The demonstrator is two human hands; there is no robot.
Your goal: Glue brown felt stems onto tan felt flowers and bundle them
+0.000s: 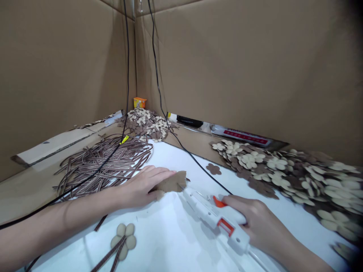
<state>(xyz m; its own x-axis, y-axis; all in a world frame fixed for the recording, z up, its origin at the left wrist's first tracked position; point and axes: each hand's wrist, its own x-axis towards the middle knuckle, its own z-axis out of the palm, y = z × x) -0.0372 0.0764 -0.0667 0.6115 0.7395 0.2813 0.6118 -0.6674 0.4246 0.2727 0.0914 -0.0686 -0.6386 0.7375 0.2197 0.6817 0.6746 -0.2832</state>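
Observation:
My left hand [144, 186] lies flat on the white table surface [176, 234], fingers stretched out, pressing down a brown felt flower piece [172, 182]. My right hand [256, 223] is wrapped round the handle of a white glue gun [214, 216] with an orange trigger. The gun's nozzle touches the right edge of the brown piece. A finished cream flower with brown ribbon stems [124, 237] lies near the front, below my left forearm.
A tangle of brown ribbon strips [107, 163] lies at the left. Piles of cream and brown felt flowers sit at the right [283, 173] and back corner [146, 122]. Black cables [181, 145] cross the table. Cardboard walls [241, 56] enclose the space. A single brown flower [213, 169] lies loose.

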